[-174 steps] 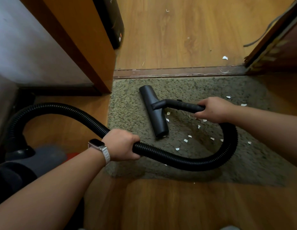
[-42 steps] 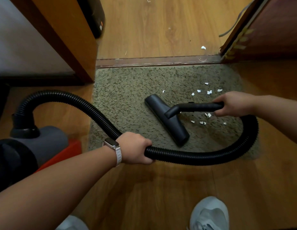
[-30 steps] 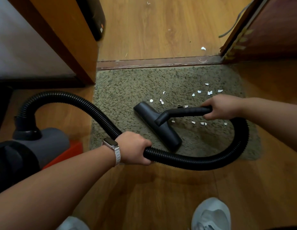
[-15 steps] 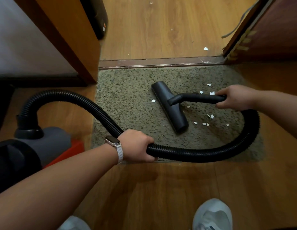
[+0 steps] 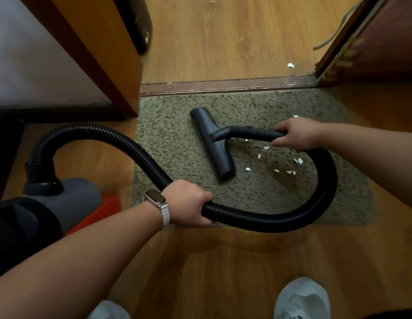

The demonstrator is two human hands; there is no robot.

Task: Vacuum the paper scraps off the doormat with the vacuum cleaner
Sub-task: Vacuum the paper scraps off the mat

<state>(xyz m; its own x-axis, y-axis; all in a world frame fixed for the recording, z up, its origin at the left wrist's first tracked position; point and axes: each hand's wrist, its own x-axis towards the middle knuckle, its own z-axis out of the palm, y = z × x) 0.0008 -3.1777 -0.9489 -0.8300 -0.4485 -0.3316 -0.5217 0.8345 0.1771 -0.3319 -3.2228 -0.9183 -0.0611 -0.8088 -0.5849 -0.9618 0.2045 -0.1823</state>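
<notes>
A shaggy olive doormat (image 5: 177, 139) lies on the wooden floor below a door threshold. The black floor nozzle (image 5: 211, 143) rests flat on the mat's middle. My right hand (image 5: 297, 134) grips the nozzle's black tube on its right side. My left hand (image 5: 188, 203), with a watch on the wrist, grips the ribbed black hose (image 5: 269, 219) at the mat's near edge. The hose loops around the mat's right side. Several white paper scraps (image 5: 278, 164) lie on the mat right of the nozzle, under the tube. The grey vacuum body (image 5: 69, 199) sits at the left.
A wooden door frame (image 5: 103, 56) stands at the upper left and a dark door (image 5: 373, 42) at the upper right. A paper scrap (image 5: 290, 65) lies on the floor beyond the threshold (image 5: 223, 85). My shoes (image 5: 301, 298) show at the bottom.
The nozzle has slid left and a little nearer across the mat, and the scrap that lay left of it is gone. My left hand stays put on the hose.
</notes>
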